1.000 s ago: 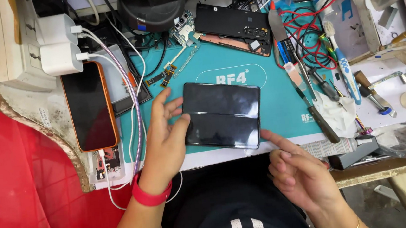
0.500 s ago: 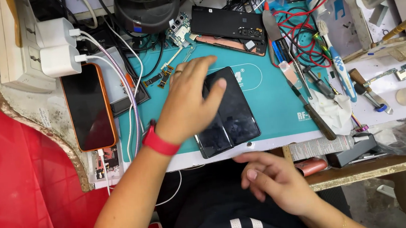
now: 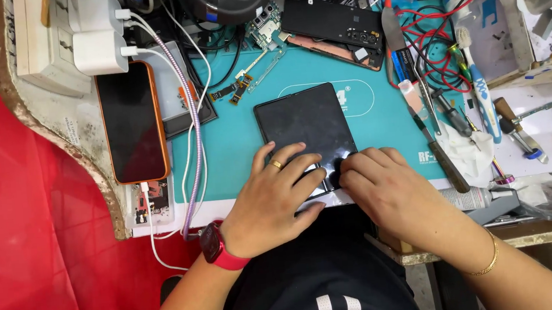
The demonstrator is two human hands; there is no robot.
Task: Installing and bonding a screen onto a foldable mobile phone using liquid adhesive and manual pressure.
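Two hands at work on one dark slab device, both at its near edge.

Left hand (image 3: pixel 273 198): palm down, fingers (image 3: pixel 303 166) loosely spread and curved, fingertips pressing on the lower left part of the black flat device (image 3: pixel 305 130). Not a closed fist; the thumb is tucked out of sight, so whether it wraps under the device's edge cannot be told. Gold ring on one finger; red wristband (image 3: pixel 221 248) on the wrist behind it.

Right hand (image 3: pixel 390 188): palm down, fingers bent at the knuckles, tips touching the device's lower right corner, just beside the left hand's fingertips. Half closed; a true pinch on the edge cannot be confirmed. Thin gold bracelet (image 3: pixel 489 259) on the wrist.

Black flat device: glossy rectangle, slightly tilted, lying on the teal work mat (image 3: pixel 236 145), its far end free beyond both hands, its near end under the fingers.

Beyond the hands: an opened phone body (image 3: pixel 335 29) with exposed parts at the mat's far edge; small flex cables (image 3: pixel 238 89) beside it.

Left of the left hand: an orange-edged phone (image 3: pixel 130 124), screen dark, with white and purple cables (image 3: pixel 192 135) running past it from white chargers (image 3: pixel 99 41).

Right of the right hand: a row of tools (image 3: pixel 435 136), a blue-and-white toothbrush (image 3: pixel 481 96), red wires (image 3: pixel 438 44).
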